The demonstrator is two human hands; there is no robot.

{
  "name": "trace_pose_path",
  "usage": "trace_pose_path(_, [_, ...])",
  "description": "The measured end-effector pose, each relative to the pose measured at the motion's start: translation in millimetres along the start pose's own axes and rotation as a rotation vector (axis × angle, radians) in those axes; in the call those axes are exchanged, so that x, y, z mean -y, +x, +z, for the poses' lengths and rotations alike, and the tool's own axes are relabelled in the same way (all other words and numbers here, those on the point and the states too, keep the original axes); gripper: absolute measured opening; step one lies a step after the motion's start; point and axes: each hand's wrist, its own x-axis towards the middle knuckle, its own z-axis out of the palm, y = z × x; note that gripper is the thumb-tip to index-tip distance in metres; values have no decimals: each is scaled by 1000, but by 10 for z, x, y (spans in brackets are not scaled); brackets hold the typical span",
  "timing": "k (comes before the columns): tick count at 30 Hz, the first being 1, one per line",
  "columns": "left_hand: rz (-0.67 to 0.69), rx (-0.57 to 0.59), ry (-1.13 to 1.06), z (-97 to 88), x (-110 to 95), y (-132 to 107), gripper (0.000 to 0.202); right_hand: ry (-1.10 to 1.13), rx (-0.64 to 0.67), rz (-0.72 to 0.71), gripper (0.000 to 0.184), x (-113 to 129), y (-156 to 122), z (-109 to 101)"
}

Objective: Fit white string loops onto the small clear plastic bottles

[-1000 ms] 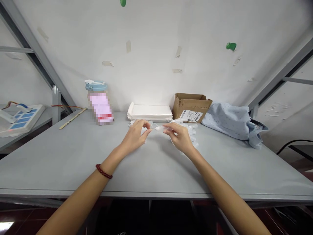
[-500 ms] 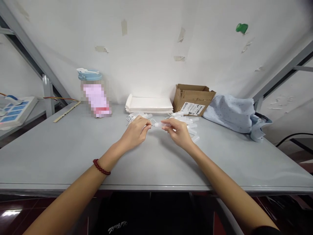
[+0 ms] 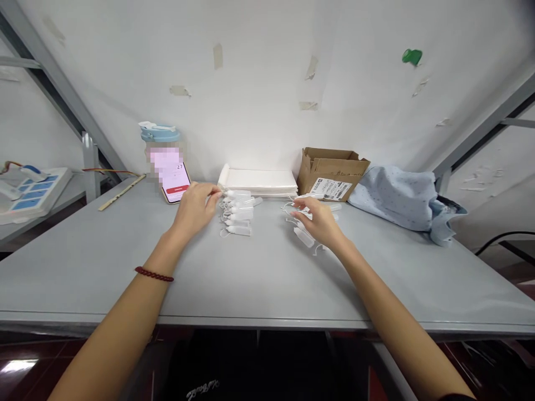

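My left hand [image 3: 195, 209] is at the left pile of small translucent plastic tubes [image 3: 240, 213], which have thin string loops at their left ends. Its thumb and forefinger are pinched together beside the topmost loops, and what lies between the fingertips is too small to make out. Over the looser right group of similar tubes [image 3: 304, 237] hovers my right hand [image 3: 321, 221], thumb and forefinger apart. It covers part of that group, and whether it touches a tube cannot be seen.
Behind the tubes lies a stack of white sheets [image 3: 259, 181]. An open cardboard box [image 3: 330, 172] and a pale blue cloth [image 3: 397, 195] stand to its right. At left are a lit phone [image 3: 175, 184], a blue lid [image 3: 159, 133], a thin strip [image 3: 121, 192] and a white device [image 3: 37, 192].
The hands have moved apart from the single tube held between them. My left hand went left to the left pile; my right hand moved slightly right and opened over the right group.
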Motion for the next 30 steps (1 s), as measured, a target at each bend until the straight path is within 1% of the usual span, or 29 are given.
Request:
trace_pose_path(3, [-37,-5,41,40,99,8,23,-58,-10,4,13,-91,9,-43])
trace_pose_path(6, [-85,-21,14,125,110,19,21,-90,-6,27,14,-144,8,-81])
trace_pose_path(10, [-217,-36,-82,235,106,35,21,-124,7,118,13,-220,13,-133])
trace_pose_path(14, [-316,-42,-166,303,104,45,23,-181,64,209,14,-287,26,-158])
trace_pose_path(19, [-347,11,-159,335,101,51,25,-242,128,232,16,-329,18,-154])
trace_pose_path(24, [-342,35,-128,342,126,60,29,-307,193,259,19,-361,2,-160])
trace_pose_path(27, [-347,33,-95,341,129,60,29,-333,193,228,20,-380,-2,-159])
trace_pose_path(30, [-353,22,-76,325,110,56,29,-361,160,193,22,-398,-1,-141])
